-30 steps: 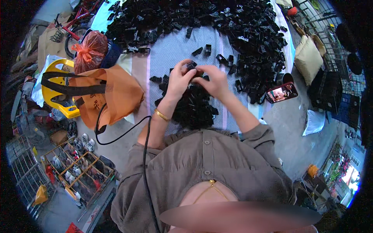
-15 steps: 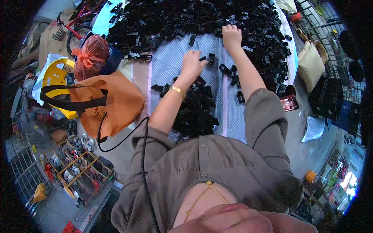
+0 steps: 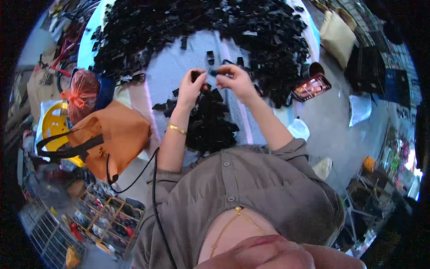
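My left hand point(image 3: 192, 86) and my right hand point(image 3: 235, 82) face each other over the patterned cloth, fingertips almost meeting. The left fingers curl round a dark piece point(image 3: 195, 75), mostly hidden by them. Pinched between my right thumb and fingers is a small black plastic piece point(image 3: 212, 71); its exact form is too small to make out. Below the hands, nearer to me, lies a small heap of black plastic pieces point(image 3: 210, 121). A much larger spread of the same pieces point(image 3: 197, 22) covers the far side. One loose piece point(image 3: 210, 57) lies just beyond my fingers.
The light cloth point(image 3: 168, 58) covers the work surface. An orange bag point(image 3: 118, 130) stands at the left, beside a yellow plastic seat point(image 3: 56, 123) and a tied red plastic bag point(image 3: 83, 92). A phone point(image 3: 312, 87) sits at the right edge. A black cable point(image 3: 155, 201) hangs down my front.
My right hand has drawn back from the far pile toward me with a small black plastic piece. My left hand has come back too, and both now meet. The head view has shifted.
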Demonstrator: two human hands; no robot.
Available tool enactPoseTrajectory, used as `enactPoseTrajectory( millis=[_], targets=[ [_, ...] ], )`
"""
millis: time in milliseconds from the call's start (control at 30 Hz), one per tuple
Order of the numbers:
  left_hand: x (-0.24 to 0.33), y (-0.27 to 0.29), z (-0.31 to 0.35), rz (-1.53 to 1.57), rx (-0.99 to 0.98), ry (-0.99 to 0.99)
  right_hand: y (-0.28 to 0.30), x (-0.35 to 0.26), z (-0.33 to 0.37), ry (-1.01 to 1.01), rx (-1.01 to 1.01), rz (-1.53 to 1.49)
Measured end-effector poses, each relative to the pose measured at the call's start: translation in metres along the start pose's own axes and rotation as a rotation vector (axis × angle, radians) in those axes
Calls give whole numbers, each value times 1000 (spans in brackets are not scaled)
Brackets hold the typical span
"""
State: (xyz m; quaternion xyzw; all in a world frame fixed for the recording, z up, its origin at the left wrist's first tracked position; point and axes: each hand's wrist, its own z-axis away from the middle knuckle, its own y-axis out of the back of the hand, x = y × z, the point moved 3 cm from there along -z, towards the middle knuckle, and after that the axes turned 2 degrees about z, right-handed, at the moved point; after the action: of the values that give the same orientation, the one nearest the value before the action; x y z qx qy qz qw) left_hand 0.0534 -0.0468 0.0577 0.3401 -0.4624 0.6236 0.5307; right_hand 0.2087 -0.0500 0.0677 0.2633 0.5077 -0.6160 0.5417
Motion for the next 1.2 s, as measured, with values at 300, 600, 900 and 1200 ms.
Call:
enactPoseTrajectory(
  millis=[300,600,900,1200],
  targets=[
    [-20,-16,42,632,-128,188,-8,0,34,51,108,-240],
    [7,-24,72,363,-5,29,-34,-20,63,404,238,503],
    [-6,-9,72,349,55,39,-58,-33,76,808,241,1037],
    [10,14,63,222,102,-55,2,-9,36,791,318,1072]
  ],
)
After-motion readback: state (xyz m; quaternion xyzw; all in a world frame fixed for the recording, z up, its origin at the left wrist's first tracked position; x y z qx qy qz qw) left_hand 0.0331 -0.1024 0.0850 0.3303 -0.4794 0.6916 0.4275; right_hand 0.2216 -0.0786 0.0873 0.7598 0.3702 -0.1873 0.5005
